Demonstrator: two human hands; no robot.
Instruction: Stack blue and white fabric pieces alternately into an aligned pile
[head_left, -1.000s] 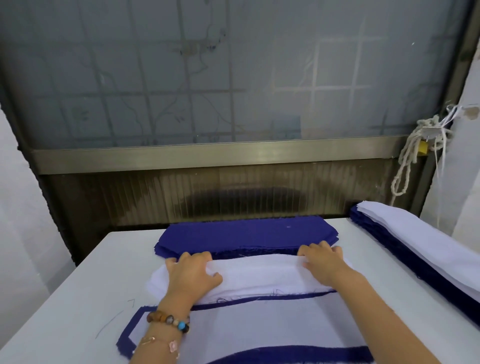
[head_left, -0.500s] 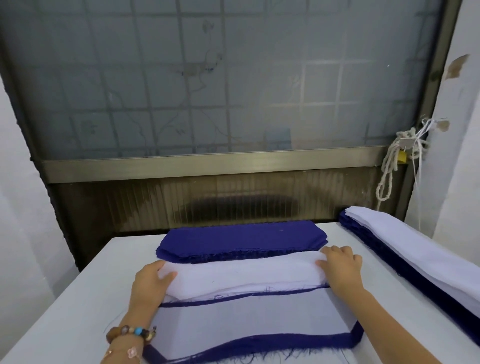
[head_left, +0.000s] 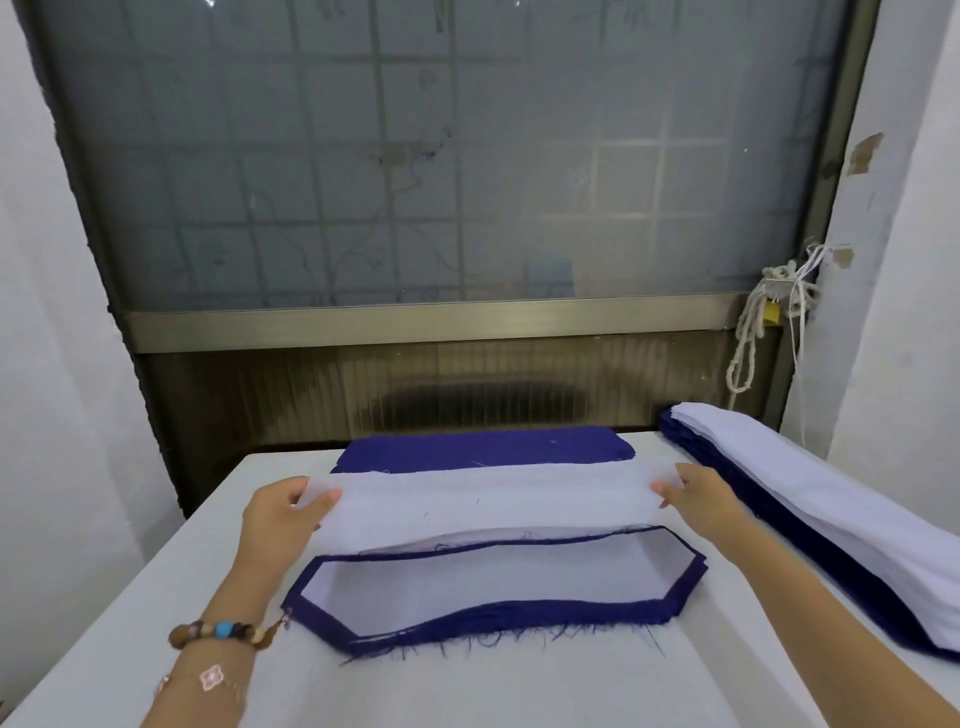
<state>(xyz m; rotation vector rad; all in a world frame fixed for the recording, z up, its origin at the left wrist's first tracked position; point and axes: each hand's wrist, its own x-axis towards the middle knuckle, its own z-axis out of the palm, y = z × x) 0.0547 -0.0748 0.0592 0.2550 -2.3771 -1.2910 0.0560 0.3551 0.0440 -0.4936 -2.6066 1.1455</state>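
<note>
Left hand (head_left: 283, 519) and right hand (head_left: 701, 499) are each pinching an end of the white piece (head_left: 483, 501), holding it taut between them, apparently to keep it square for laying onto the blue-edged pile (head_left: 493, 587) lying between the wrists.

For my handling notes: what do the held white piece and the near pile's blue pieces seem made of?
White piece: thin matte cloth, perhaps interfacing; it droops between left hand and right hand. Blue pieces: woven matte cloth; threads fray at the edge.
</note>
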